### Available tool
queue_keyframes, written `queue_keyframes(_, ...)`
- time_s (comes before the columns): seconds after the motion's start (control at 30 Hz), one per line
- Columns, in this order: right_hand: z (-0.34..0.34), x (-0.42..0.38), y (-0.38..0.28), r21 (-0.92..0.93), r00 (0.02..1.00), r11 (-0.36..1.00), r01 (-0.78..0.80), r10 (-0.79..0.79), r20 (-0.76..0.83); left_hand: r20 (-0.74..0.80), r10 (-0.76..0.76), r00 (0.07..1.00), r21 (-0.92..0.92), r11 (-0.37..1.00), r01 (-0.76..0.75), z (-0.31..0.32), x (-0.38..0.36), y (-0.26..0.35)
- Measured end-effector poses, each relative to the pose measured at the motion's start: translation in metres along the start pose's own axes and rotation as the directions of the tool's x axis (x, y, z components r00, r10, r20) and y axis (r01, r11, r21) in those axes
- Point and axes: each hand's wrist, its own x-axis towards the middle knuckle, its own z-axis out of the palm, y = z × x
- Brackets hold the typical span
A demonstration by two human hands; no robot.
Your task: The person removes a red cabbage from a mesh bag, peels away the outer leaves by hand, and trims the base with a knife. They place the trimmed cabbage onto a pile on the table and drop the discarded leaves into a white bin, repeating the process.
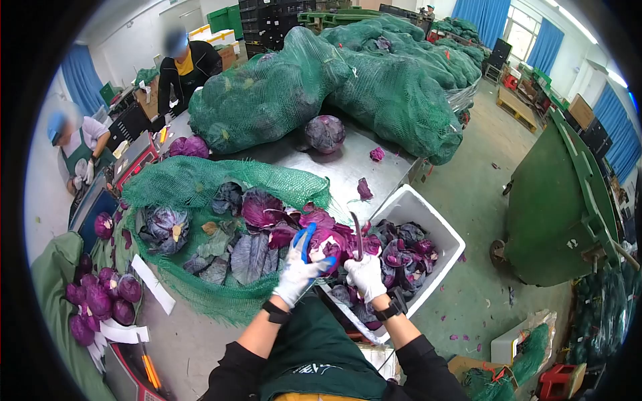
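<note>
While the white-gloved left hand (299,273) grips a round purple cabbage (330,246), the gloved right hand (365,275) clasps a dark-bladed knife (358,235) against it, above the white plastic crate (438,230) beside green mesh netting (200,184).

Purple cabbage (329,246), half-trimmed, beside upright knife (358,235) over white bin (438,230)

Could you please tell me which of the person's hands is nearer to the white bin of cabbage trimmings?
Right. The right hand, holding a knife, is over the white bin's edge; the left hand is farther left.
</note>
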Motion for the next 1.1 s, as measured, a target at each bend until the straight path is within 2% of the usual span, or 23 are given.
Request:
queue_keyframes(0.03, -0.001, -0.004, 0.001, -0.161, 0.998, 0.986, 0.053, -0.056, -0.015, -0.039, 0.089, 0.995, 0.214, 0.974, -0.079, 0.005, -0.005, -0.002)
queue_keyframes(0.13, -0.031, 0.022, 0.025, 0.033, 0.989, 0.995, -0.091, 0.094, -0.110, 0.010, 0.097, 0.995, 0.233, 0.968, -0.097, 0.000, 0.000, 0.008)
queue_keyframes(0.17, -0.043, 0.030, 0.026, -0.071, 0.976, 0.995, -0.072, 0.056, -0.209, 0.060, 0.092, 0.994, 0.243, 0.965, -0.104, -0.002, 0.001, 0.012)
queue_keyframes(0.23, -0.080, 0.066, 0.062, -0.416, 0.985, 0.905, -0.089, 0.018, -0.171, 0.116, 0.051, 0.992, 0.296, 0.952, -0.083, -0.004, 0.004, 0.015)
queue_keyframes(0.3, -0.061, 0.026, -0.023, -0.554, 0.970, 0.830, -0.070, -0.073, -0.232, 0.177, 0.047, 0.983, 0.295, 0.950, -0.098, -0.001, 0.006, 0.028)
queue_keyframes(0.33, -0.066, 0.054, 0.037, -0.714, 0.777, 0.555, 0.426, -0.629, -0.025, 0.180, 0.043, 0.983, 0.289, 0.953, -0.094, 0.003, 0.006, 0.025)
queue_keyframes(0.37, -0.055, 0.029, -0.009, -0.671, 0.988, 0.726, 0.147, -0.138, 0.067, 0.138, 0.058, 0.989, 0.231, 0.969, -0.089, 0.008, 0.007, 0.022)
queue_keyframes(0.43, -0.034, 0.015, -0.012, -0.466, 0.945, 0.822, 0.327, -0.288, 0.154, 0.098, 0.074, 0.992, 0.170, 0.981, -0.090, 0.015, 0.009, 0.020)
queue_keyframes(0.5, -0.023, 0.020, 0.000, -0.598, 0.945, 0.734, 0.322, -0.213, 0.249, 0.075, 0.110, 0.991, 0.258, 0.958, -0.126, 0.017, 0.007, 0.021)
queue_keyframes(0.53, -0.018, 0.022, 0.005, -0.641, 0.928, 0.671, 0.374, -0.272, 0.256, 0.057, 0.193, 0.980, 0.325, 0.924, -0.201, 0.018, 0.007, 0.019)
queue_keyframes(0.57, -0.017, 0.026, 0.007, -0.638, 0.927, 0.673, 0.375, -0.270, 0.260, 0.055, 0.189, 0.980, 0.329, 0.924, -0.197, 0.018, 0.007, 0.020)
queue_keyframes(0.63, -0.018, 0.034, 0.011, -0.693, 0.894, 0.567, 0.446, -0.316, 0.317, 0.067, 0.096, 0.993, 0.350, 0.930, -0.113, 0.017, 0.006, 0.022)
queue_keyframes(0.67, -0.021, 0.037, 0.017, -0.669, 0.738, 0.395, 0.630, -0.572, 0.357, 0.057, 0.088, 0.994, 0.335, 0.937, -0.102, 0.019, 0.006, 0.022)
queue_keyframes(0.7, -0.021, 0.044, 0.021, -0.677, 0.653, 0.288, 0.678, -0.659, 0.374, 0.059, 0.091, 0.994, 0.332, 0.937, -0.106, 0.020, 0.007, 0.023)
queue_keyframes(0.77, -0.020, 0.051, 0.021, -0.681, 0.737, 0.375, 0.628, -0.567, 0.368, 0.037, 0.116, 0.993, 0.415, 0.902, -0.121, 0.022, 0.009, 0.025)
queue_keyframes(0.8, -0.020, 0.054, 0.019, -0.683, 0.737, 0.374, 0.628, -0.569, 0.366, 0.012, 0.109, 0.994, 0.398, 0.912, -0.104, 0.022, 0.010, 0.025)
queue_keyframes(0.87, -0.020, 0.064, 0.014, -0.757, 0.856, 0.420, 0.500, -0.372, 0.359, 0.010, 0.119, 0.993, 0.407, 0.906, -0.113, 0.024, 0.008, 0.025)
queue_keyframes(0.9, -0.015, 0.057, -0.017, -0.556, 0.990, 0.820, 0.136, -0.090, 0.109, 0.005, 0.128, 0.992, 0.418, 0.901, -0.118, 0.024, 0.007, 0.026)
queue_keyframes(0.97, -0.035, 0.103, 0.042, -0.652, 0.965, 0.721, 0.235, -0.255, 0.065, 0.095, 0.166, 0.982, 0.382, 0.904, -0.190, 0.020, -0.003, 0.033)
queue_keyframes(1.0, -0.038, 0.093, 0.028, -0.529, 0.994, 0.843, 0.097, -0.052, 0.099, 0.102, 0.252, 0.962, 0.305, 0.913, -0.271, 0.021, -0.003, 0.019)
queue_keyframes(1.03, -0.042, 0.108, 0.049, -0.499, 0.992, 0.866, 0.025, 0.039, 0.117, 0.097, 0.327, 0.940, 0.225, 0.913, -0.341, 0.021, -0.003, 0.005)
queue_keyframes(1.07, -0.044, 0.107, 0.048, -0.489, 0.994, 0.872, 0.018, 0.038, 0.104, 0.102, 0.173, 0.980, 0.314, 0.929, -0.197, 0.017, -0.008, 0.016)
queue_keyframes(1.1, -0.044, 0.101, 0.041, -0.478, 0.995, 0.878, 0.005, 0.042, 0.087, 0.098, 0.167, 0.981, 0.319, 0.929, -0.190, 0.014, -0.007, 0.020)
